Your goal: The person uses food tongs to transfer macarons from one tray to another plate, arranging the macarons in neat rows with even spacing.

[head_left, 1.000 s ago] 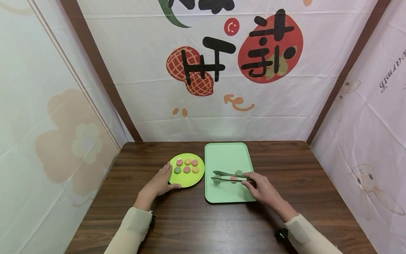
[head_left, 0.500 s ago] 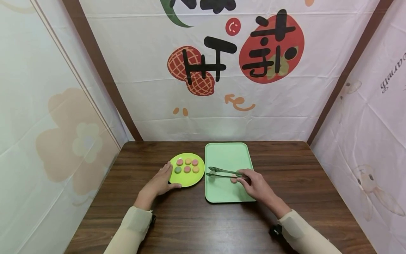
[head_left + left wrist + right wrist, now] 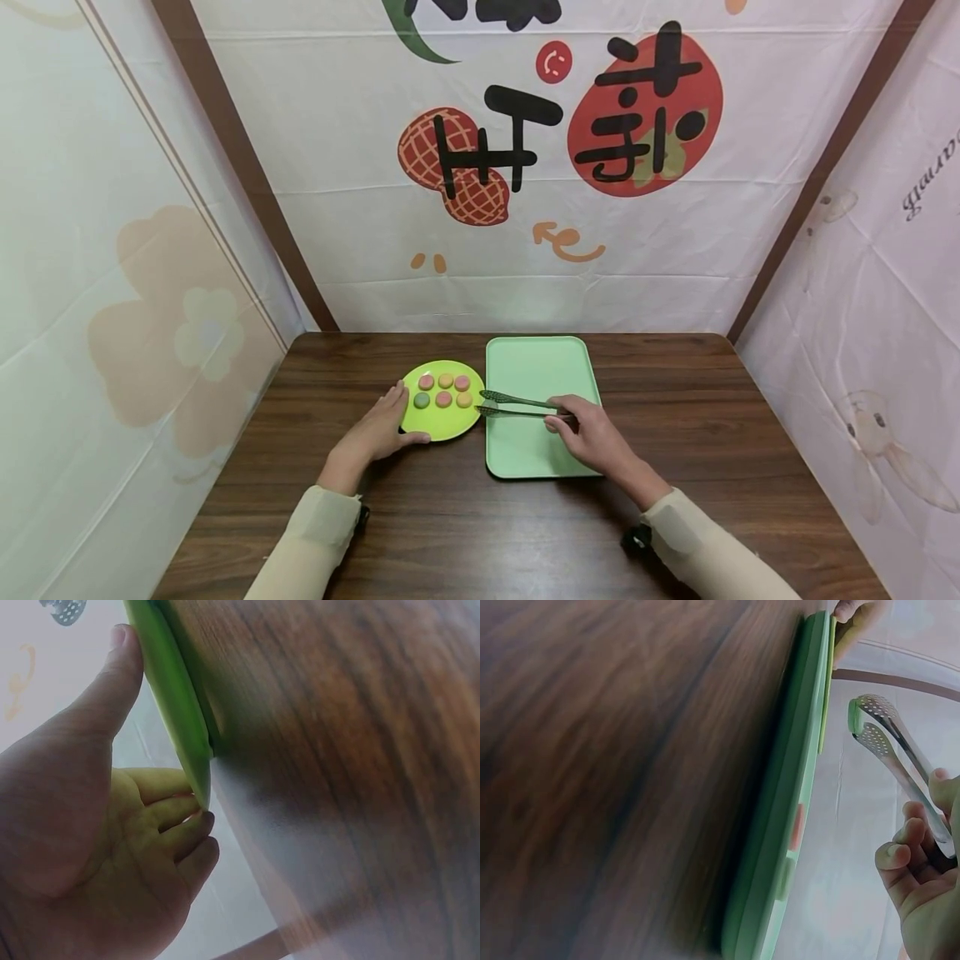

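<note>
My right hand [image 3: 588,433] grips metal tongs [image 3: 517,404] over the left edge of the light green tray [image 3: 536,362]. Between the tong tips a green macaron [image 3: 853,716] is pinched, seen best in the right wrist view. My left hand [image 3: 378,427] rests at the left rim of the lime-green plate [image 3: 442,429], fingers fairly straight and thumb along the near edge. Several macarons, pink, yellow and green, lie in two rows on that plate. In the right wrist view a pink macaron [image 3: 796,826] and another green macaron [image 3: 784,879] sit on the tray; my right hand hides them in the head view.
Plate and tray stand side by side on a dark wood table [image 3: 465,533]. A printed white cloth [image 3: 360,217] hangs behind the table, with more cloth at both sides.
The right hand has carried the tongs and green macaron leftward across the tray, so the tips now reach the plate's right rim. My left hand stays on the plate.
</note>
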A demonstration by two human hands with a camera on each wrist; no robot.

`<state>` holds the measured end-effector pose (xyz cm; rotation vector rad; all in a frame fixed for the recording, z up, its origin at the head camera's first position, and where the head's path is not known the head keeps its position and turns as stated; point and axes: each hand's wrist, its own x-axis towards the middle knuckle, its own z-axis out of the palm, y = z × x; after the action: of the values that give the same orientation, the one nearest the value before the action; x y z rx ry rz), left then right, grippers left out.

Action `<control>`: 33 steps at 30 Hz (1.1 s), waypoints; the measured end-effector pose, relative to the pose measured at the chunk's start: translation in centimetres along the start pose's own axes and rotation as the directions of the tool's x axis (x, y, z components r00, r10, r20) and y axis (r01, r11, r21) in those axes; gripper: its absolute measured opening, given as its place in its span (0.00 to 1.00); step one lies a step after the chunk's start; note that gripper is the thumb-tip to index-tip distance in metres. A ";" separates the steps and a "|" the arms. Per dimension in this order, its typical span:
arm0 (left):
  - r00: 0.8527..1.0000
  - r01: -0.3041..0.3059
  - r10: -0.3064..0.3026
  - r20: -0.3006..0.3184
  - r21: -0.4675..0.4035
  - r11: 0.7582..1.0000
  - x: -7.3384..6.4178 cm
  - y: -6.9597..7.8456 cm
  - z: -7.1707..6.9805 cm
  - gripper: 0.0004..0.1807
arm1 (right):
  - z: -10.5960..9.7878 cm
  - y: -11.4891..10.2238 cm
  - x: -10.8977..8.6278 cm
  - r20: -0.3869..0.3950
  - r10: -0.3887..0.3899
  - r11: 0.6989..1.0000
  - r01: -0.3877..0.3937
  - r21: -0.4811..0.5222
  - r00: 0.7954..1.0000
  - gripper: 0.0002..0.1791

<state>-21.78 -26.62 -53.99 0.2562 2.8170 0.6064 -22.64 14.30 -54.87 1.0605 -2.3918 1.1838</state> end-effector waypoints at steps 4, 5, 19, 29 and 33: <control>1.000 0.002 -0.002 0.000 0.001 1.000 0.1 -0.1 0.1 0.63 | 0.5 0.0 0.4 -0.005 -0.008 1.000 0.008 -0.024 1.000 0.17; 1.000 0.002 -0.002 0.000 0.003 1.000 0.1 -0.1 0.1 0.63 | 0.6 0.0 0.5 -0.006 -0.008 1.000 0.008 -0.029 1.000 0.17; 1.000 -0.013 0.013 -0.007 -0.008 1.000 0.1 -0.2 0.0 0.62 | 2.5 -0.7 2.4 0.018 -0.011 1.000 0.011 -0.001 1.000 0.16; 1.000 -0.004 0.004 0.001 -0.018 1.000 0.1 -0.3 0.0 0.62 | 4.2 -1.5 3.4 0.024 0.020 1.000 -0.020 0.003 1.000 0.16; 1.000 -0.007 0.007 0.001 -0.013 1.000 0.0 -0.3 0.0 0.62 | 4.9 -1.8 3.8 0.042 0.034 0.999 -0.035 0.031 0.999 0.16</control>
<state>-21.86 -26.90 -54.09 0.2636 2.8118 0.6257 -23.67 7.91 -54.93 1.0673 -2.4398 1.2273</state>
